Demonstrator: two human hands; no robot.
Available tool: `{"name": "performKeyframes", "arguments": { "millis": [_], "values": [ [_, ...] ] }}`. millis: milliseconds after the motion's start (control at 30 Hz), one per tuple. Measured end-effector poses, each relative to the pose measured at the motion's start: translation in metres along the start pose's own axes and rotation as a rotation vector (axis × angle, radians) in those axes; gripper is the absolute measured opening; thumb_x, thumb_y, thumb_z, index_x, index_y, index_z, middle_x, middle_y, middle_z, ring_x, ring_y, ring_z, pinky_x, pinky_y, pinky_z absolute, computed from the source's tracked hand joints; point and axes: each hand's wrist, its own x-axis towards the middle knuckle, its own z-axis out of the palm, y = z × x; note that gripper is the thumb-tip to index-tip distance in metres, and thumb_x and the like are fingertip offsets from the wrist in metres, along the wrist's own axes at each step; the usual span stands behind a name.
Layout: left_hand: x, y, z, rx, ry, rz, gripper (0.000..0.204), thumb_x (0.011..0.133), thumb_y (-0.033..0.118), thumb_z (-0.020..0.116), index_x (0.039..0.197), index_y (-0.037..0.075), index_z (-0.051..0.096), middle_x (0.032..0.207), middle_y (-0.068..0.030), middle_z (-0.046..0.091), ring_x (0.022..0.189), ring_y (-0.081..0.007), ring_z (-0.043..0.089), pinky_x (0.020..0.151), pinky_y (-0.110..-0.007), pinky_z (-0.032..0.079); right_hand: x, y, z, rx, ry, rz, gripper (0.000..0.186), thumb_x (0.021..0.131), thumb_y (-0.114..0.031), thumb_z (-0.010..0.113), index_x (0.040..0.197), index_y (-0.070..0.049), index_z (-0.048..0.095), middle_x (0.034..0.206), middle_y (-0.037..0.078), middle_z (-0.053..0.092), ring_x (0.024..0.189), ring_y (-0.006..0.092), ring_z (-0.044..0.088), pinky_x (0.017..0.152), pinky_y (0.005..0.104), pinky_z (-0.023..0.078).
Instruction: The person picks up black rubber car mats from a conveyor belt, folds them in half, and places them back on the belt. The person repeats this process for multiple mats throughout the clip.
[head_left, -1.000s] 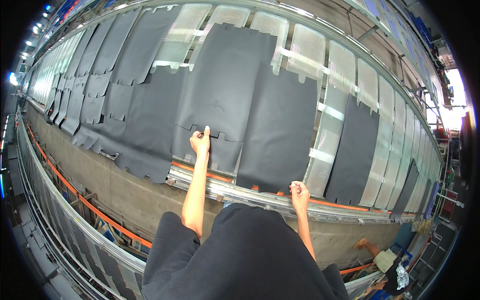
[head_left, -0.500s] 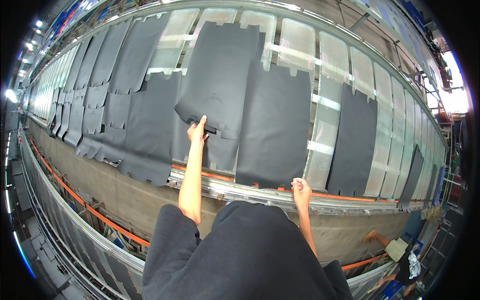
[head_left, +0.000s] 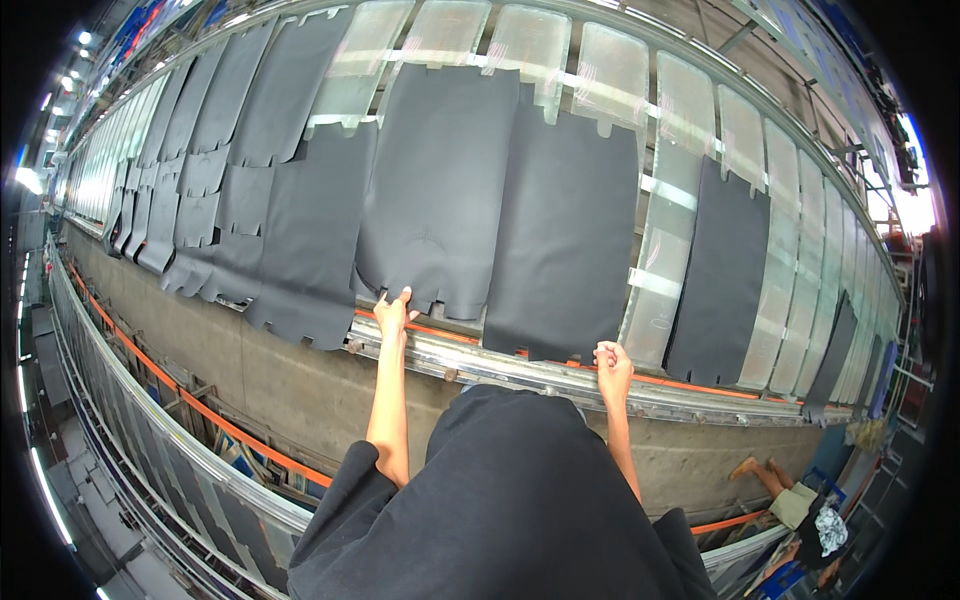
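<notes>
A dark grey flexible sheet (head_left: pixel 435 190) with notched edges lies over pale translucent panels in front of me. My left hand (head_left: pixel 394 309) is closed at its near edge, pinching the left corner, with the thumb on top. Right of it lies a second dark grey sheet (head_left: pixel 568 235), flat, its near edge close to the metal rail. Beside that sheet's near right corner is my right hand (head_left: pixel 612 362), its fingers curled in; whether they grip anything is hidden.
Several more dark sheets (head_left: pixel 310 230) overlap on the left, and another sheet (head_left: pixel 722 270) lies to the right. Bare translucent panels (head_left: pixel 665 260) show between them. A metal rail (head_left: pixel 480 365) with an orange strip runs along the near side. At the lower right is another person (head_left: pixel 800 505).
My left hand has drawn the middle sheet toward me, so its near edge now reaches close to the rail and covers the sheet beneath. My right hand stays near the same corner.
</notes>
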Motion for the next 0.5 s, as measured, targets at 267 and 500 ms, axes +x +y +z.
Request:
{"name": "performKeyframes", "arguments": {
  "millis": [267,500],
  "values": [
    [0.012,-0.02,0.003,0.397,0.605,0.273,0.07,0.066,0.031,0.087,0.117,-0.003,0.052,0.12,-0.0225,0.046,0.114,-0.0357,0.047,0.102,-0.044,0.039,0.005,-0.016,0.001,-0.058,-0.003,-0.03,0.019,0.092,-0.016,0.061,0.1,0.0,0.066,0.082,0.008,0.071,0.07,0.0093,0.064,0.067,0.0249,0.051],
    [0.079,0.024,-0.043,0.504,0.614,0.438,0.071,0.065,0.035,0.086,0.119,-0.001,0.056,0.115,-0.0162,0.064,0.107,-0.03,0.061,0.096,-0.041,0.046,-0.003,-0.002,-0.002,0.007,0.049,-0.023,0.017,0.089,-0.017,0.064,0.097,-0.002,0.068,0.079,0.007,0.069,0.067,0.0107,0.061,0.062,0.0278,0.049]
  ]
}}
